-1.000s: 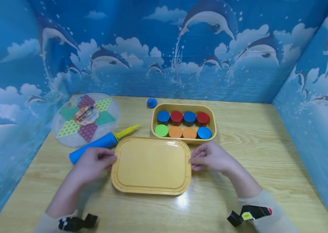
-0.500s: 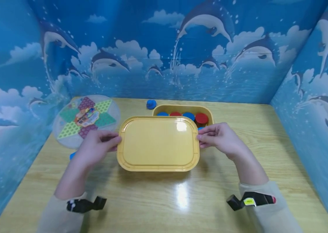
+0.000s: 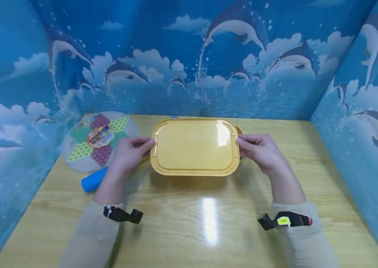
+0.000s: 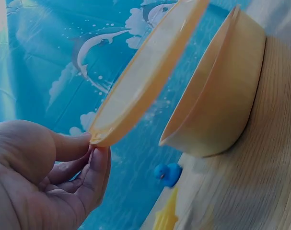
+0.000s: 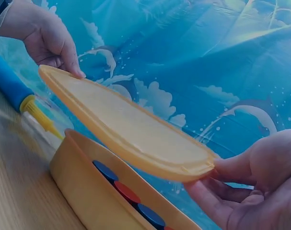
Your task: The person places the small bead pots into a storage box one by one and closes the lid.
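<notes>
A yellow rectangular lid [image 3: 194, 147] with rounded corners is held in the air between both hands. My left hand [image 3: 129, 152] pinches its left end between thumb and fingers, and my right hand [image 3: 261, 152] pinches the right end the same way. Below the lid stands a yellow box [image 5: 87, 187], open at the top. In the right wrist view a gap shows between lid and box. Round blue discs [image 5: 151, 216] and a red disc [image 5: 127, 192] sit inside. From the head view the lid hides most of the box and its contents.
A round Chinese checkers board [image 3: 99, 139] lies at the back left. Near it is a blue hand pump [image 3: 94, 180] with a yellow nozzle [image 5: 42, 117], partly behind my left arm. A small blue toy [image 4: 168, 174] sits beside the box. Dolphin-printed cloth walls the table [image 3: 182, 223].
Both hands have carried the lid forward, away from me and slightly right, from in front of the box to above it. The coloured discs are now covered in the head view.
</notes>
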Demonstrator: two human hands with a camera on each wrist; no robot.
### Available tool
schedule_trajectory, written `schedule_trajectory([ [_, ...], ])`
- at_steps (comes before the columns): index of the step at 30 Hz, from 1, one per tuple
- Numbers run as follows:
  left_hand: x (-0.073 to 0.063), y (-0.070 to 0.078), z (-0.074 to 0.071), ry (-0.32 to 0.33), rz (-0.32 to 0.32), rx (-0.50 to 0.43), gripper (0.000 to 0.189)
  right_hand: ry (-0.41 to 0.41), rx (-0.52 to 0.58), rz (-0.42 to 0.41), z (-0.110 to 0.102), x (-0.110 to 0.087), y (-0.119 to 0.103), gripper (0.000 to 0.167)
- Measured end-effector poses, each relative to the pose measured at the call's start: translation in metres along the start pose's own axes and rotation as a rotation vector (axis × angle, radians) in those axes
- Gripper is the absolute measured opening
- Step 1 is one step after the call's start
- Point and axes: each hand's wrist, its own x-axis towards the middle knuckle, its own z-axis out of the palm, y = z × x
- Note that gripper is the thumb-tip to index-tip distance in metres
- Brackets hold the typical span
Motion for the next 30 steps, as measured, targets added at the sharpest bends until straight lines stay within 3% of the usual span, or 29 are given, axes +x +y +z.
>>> schedule_trajectory([
  [8, 0.008, 0.011, 0.016, 0.018, -0.023, -0.053, 0.041, -0.040, -0.059, 0.011, -0.011, -0.008, -0.004, 0.044],
  [14, 0.008, 0.021, 0.023, -0.032, -0.004, -0.073, 0.041, 0.036, -0.110, 0.024, -0.017, -0.011, -0.010, 0.043],
  [18, 0.006, 0.024, 0.027, -0.092, 0.018, -0.056, 0.039, 0.077, -0.161, 0.035, -0.019, -0.013, -0.013, 0.039],
  [22, 0.003, 0.029, 0.033, -0.065, 0.052, 0.012, 0.037, 0.074, -0.201, 0.003, -0.017, -0.020, -0.018, 0.039],
  [26, -0.005, 0.038, 0.041, 0.016, 0.189, 0.092, 0.036, 0.059, -0.227, -0.065, -0.009, -0.029, -0.030, 0.046],
  [30, -0.014, 0.046, 0.049, 0.088, 0.358, 0.050, 0.040, 0.043, -0.230, -0.137, -0.003, -0.035, -0.042, 0.060],
])
